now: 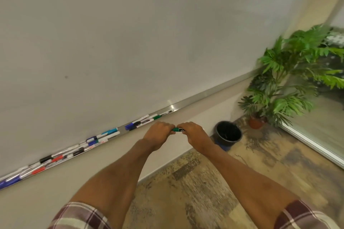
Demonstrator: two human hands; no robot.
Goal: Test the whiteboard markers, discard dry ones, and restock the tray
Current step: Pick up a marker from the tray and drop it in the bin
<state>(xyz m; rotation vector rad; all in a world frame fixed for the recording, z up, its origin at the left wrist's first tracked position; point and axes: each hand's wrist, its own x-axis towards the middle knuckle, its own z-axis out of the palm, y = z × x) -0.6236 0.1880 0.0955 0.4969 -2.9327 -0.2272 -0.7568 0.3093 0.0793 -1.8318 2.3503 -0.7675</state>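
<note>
While the left hand [158,134] and right hand [195,136] each grip an end of one green, black-labelled marker [177,129] mid-frame, a dozen-odd other markers [111,132] line the single tray [195,100].

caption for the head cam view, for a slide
Left hand and right hand grip a green whiteboard marker before the marker-filled metal tray, black round bin nearby.

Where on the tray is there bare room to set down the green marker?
The tray is bare from its last marker toward the plant; a short gap lies between the teal marker and blue marker. Left of that, crowded.
</note>
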